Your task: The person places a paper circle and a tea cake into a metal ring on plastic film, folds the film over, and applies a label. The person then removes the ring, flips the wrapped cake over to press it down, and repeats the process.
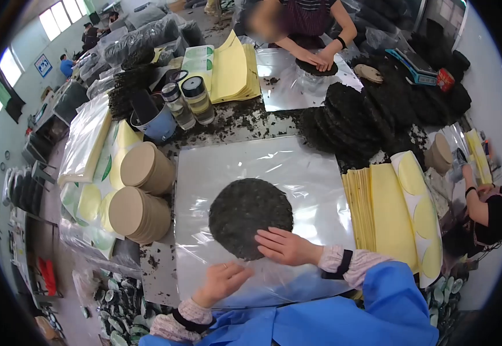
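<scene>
Dark disc [248,210] lies flat mid-film, cardboard rounds [138,214] at nine o'clock. Right hand [287,246] spread flat over its four-o'clock edge, gripping nothing; left hand [223,282] half-curled near seven, nothing visible in it. Risk: sideways drag could tear the rim or slide disc on slick film [199,167]. Roughly round: no pointing end, no clear long axis.

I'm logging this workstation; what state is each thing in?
Near dark round: flat
Right hand: open, on the near dark round
Left hand: fingers bent, nothing visible held
Far dark round: under a co-worker's hands
Shiny sheet: spread flat
Jars: lids on
Blue container: holding something dark
Brown discs: two stacks
Yellow sheets at right: stacked
</scene>
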### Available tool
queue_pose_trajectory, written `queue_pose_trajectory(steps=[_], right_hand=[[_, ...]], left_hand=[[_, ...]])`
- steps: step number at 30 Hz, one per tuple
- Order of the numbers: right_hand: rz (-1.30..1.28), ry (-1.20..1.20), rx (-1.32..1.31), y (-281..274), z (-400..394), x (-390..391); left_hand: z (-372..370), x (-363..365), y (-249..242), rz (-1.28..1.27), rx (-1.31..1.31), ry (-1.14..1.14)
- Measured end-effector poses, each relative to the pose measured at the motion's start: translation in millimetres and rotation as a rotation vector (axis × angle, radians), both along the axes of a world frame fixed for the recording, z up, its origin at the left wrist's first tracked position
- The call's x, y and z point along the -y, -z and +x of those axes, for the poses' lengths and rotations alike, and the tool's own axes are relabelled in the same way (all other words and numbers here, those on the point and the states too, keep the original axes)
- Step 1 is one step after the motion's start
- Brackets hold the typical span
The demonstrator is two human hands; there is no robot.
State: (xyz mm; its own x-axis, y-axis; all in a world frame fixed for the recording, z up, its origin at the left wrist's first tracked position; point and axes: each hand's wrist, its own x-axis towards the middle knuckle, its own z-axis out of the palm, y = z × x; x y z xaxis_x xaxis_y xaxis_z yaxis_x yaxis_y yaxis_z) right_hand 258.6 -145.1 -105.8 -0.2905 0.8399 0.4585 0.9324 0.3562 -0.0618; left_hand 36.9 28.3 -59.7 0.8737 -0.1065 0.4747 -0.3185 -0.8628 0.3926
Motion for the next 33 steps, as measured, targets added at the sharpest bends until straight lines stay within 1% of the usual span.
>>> queue_pose_trajectory(steps=[1, 2, 3, 4, 5, 6, 7, 8, 9, 10, 11, 12, 14, 15, 16, 17, 18, 20, 21, 22, 23, 24, 25, 26, 27, 28, 29, 30, 31, 32, 33], right_hand=[[0.008, 0.001, 0.004, -9.9, -0.4, -2.5], [-0.008, 0.008, -0.167, -32.8, 5.4, -2.3], [-0.038, 0.02, -0.359, -55.5, 3.6, 0.4], [-0.068, 0.063, -0.302, -82.3, 9.2, -5.4], [-0.203, 0.195, -0.308, -111.5, 11.0, -13.5], [-0.337, 0.331, -0.309, -130.2, 8.2, -22.9], [-0.341, 0.343, -0.312, -125.4, 5.0, -36.9], [-0.455, 0.475, -0.235, -109.4, 4.8, -54.6], [-0.569, 0.604, -0.155, -91.6, 7.8, -66.6], [-0.574, 0.609, -0.154, -68.7, 5.5, -69.0], [-0.539, 0.673, -0.105, -42.7, -1.8, -70.2], [-0.502, 0.735, -0.052, -40.2, -2.5, -75.8], [-0.532, 0.714, -0.088, -25.7, -4.4, -75.0], [-0.489, 0.763, -0.049, -11.5, -6.6, -79.3], [-0.442, 0.809, -0.002, 0.3, -7.9, -82.4], [-0.46, 0.817, 0.03, 2.9, -8.5, -84.6], [-0.465, 0.813, 0.032, 9.9, -3.5, -87.8], [-0.58, 0.804, -0.361, 24.1, 5.8, -92.2], [-0.621, 0.747, -0.268, 6.4, 7.8, -90.1], [-0.636, 0.682, -0.242, -4.4, 11.0, -86.2], [-0.548, 0.638, -0.225, -9.5, 10.9, -77.9], [-0.449, 0.594, -0.199, -15.4, 11.8, -71.0], [-0.565, 0.669, -0.206, -22.5, 1.1, -62.1], [-0.411, 0.544, -0.316, -38.0, -12.5, -37.7], [-0.099, 0.423, -0.498, -63.8, -31.7, -11.9], [-0.102, 0.458, -0.425, -93.0, -51.2, 15.2], [-0.109, 0.493, -0.353, -107.0, -66.0, 40.8], [-0.218, 0.576, -0.191, -86.9, -72.1, 67.8], [-0.327, 0.655, -0.027, -70.1, -73.6, 84.3], [-0.326, 0.662, -0.029, -91.4, -70.3, 81.7], [-0.158, 0.681, -0.098, -121.1, -62.0, 82.5]], left_hand=[[-6.1, -3.1, 0.3, -0.079, -0.015, -0.031], [-7.3, -5.4, 0.6, -0.161, -0.021, -0.07], [-0.1, -7.3, -9.5, -0.018, -0.036, -0.224], [18.1, -17.2, -23.4, -0.023, -0.16, -0.277], [39.6, -27.4, -42.1, 0.004, -0.269, -0.28], [64.0, -36.9, -52.6, 0.026, -0.29, -0.294], [82.9, -40.8, -56.3, 0.048, -0.308, -0.304], [95.5, -39.4, -47.3, 0.044, -0.308, -0.291], [110.0, -38.6, -30.8, 0.215, -0.451, -0.272], [121.4, -36.5, -17.2, 0.388, -0.592, -0.255], [123.7, -31.1, -7.6, 0.509, -0.558, -0.286], [125.5, -31.3, 0.0, 0.547, -0.526, -0.308], [125.0, -29.7, 11.2, 0.584, -0.497, -0.313], [126.0, -28.1, 22.9, 0.579, -0.512, -0.303], [129.3, -26.6, 41.1, 0.615, -0.487, -0.344], [133.6, -25.8, 48.2, 0.65, -0.458, -0.39], [135.9, -31.0, 53.8, 0.645, -0.461, -0.392], [137.5, -42.6, 58.2, 0.521, -0.444, -0.238], [140.2, -42.4, 44.6, 0.521, -0.589, -0.195], [141.0, -45.0, 35.9, 0.494, -0.617, -0.147], [135.8, -45.4, 28.0, 0.394, -0.618, -0.132], [131.8, -47.4, 18.6, 0.299, -0.609, -0.122], [119.6, -47.3, 12.2, 0.174, -0.422, -0.124], [98.5, -40.4, 8.6, 0.049, -0.237, -0.122], [69.4, -24.2, -14.7, -0.067, -0.174, -0.194], [35.8, -4.9, -38.9, -0.186, -0.11, -0.261], [0.1, 8.7, -40.2, -0.081, 0.017, -0.206], [-25.8, 27.1, -23.7, -0.083, 0.157, -0.14], [-39.5, 39.7, -20.2, -0.059, 0.078, -0.148], [-49.2, 49.3, -19.4, -0.036, -0.005, -0.153], [-53.0, 54.9, -13.9, -0.035, -0.006, -0.148]])
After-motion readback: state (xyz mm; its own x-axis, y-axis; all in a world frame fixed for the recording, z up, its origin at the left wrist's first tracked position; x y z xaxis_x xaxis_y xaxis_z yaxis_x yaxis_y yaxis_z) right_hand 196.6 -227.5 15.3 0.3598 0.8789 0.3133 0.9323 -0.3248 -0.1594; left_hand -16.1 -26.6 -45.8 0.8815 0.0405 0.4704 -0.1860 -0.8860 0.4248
